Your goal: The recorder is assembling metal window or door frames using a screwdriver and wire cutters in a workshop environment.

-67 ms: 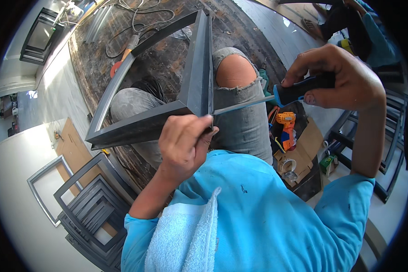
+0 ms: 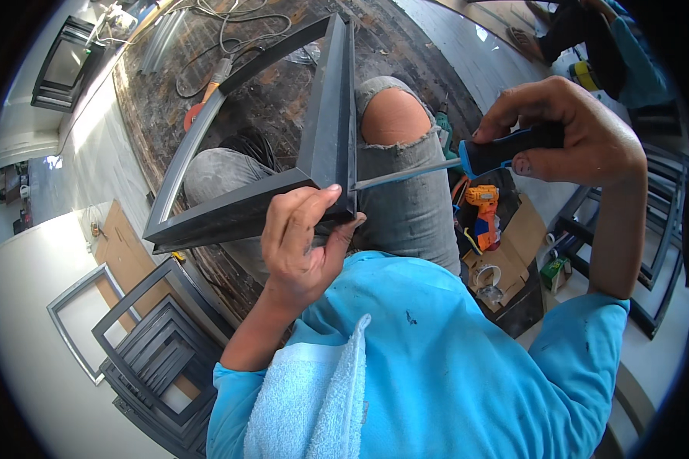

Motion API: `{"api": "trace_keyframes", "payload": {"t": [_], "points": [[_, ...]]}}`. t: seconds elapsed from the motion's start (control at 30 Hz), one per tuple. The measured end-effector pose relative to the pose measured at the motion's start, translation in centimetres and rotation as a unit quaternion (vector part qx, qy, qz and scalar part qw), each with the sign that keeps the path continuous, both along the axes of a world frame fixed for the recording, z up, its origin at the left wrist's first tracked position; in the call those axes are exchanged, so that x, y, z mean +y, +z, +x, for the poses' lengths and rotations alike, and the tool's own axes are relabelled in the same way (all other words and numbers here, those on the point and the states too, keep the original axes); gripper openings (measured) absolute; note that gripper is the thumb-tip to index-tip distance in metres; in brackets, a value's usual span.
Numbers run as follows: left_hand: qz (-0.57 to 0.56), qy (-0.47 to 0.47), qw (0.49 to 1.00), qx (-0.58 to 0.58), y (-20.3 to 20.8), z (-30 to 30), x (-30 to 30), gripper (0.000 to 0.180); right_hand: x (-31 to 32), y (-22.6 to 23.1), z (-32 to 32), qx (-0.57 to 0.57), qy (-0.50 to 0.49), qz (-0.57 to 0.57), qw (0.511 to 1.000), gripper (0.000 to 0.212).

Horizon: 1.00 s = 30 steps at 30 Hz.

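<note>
A dark grey metal frame stands tilted across my knees, its near corner toward my chest. My left hand grips that corner, fingers on the upper face and the thumb at the outer edge. In my right hand is a screwdriver with a black and blue handle, held between thumb and fingers. Its long shaft runs left over my right thigh, and the tip meets the frame's outer side just beyond my left fingertips. Whether a screw sits at the tip cannot be made out.
An orange and blue power drill lies on cardboard at the right. Beyond the frame, an angle grinder and cable rest on the stained board. More dark frames lean at left and right. Another person's sleeve shows far right.
My left fingers have pulled back slightly left from the screwdriver tip and the thumb has spread from the index finger. The screwdriver has shifted a little to the left.
</note>
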<state>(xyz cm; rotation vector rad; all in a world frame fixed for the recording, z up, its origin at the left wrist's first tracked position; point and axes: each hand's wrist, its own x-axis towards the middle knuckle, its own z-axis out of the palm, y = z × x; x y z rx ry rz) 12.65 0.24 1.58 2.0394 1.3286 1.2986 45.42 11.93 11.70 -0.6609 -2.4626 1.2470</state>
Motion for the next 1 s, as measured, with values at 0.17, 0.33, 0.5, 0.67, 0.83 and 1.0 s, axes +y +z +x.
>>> {"api": "trace_keyframes", "payload": {"t": [0.17, 0.33, 0.5, 0.67, 0.83, 1.0], "points": [[0.099, -0.028, 0.991, 0.085, -0.3, 0.0, 0.3, 0.022, -1.3, -0.6, 1.5, 0.046, -0.098, -0.026, 0.994, 0.061], [0.101, -0.056, 0.984, 0.134, -0.2, -0.7, 0.3, 0.021, -2.3, -4.0, -1.8, 0.251, -0.276, -0.272, 0.887, 0.076], [0.131, -0.073, 0.976, 0.155, 0.3, -0.9, 0.4, 0.027, -3.0, -7.1, -6.2, 0.299, -0.273, -0.311, 0.86, 0.042], [0.068, 0.001, 0.987, 0.143, 0.2, -2.1, -0.7, 0.031, -2.4, -5.0, -8.6, 0.189, -0.144, -0.106, 0.966, 0.039], [0.085, -0.003, 0.988, 0.126, -1.1, -2.9, -0.8, 0.03, 0.1, -3.6, -12.2, 0.357, -0.185, 0.144, 0.904, 0.018], [0.086, 0.009, 0.991, 0.1, -1.6, -2.4, -0.6, 0.027, -2.0, -4.0, -13.6, 0.128, -0.159, 0.037, 0.978, 0.028]]}}
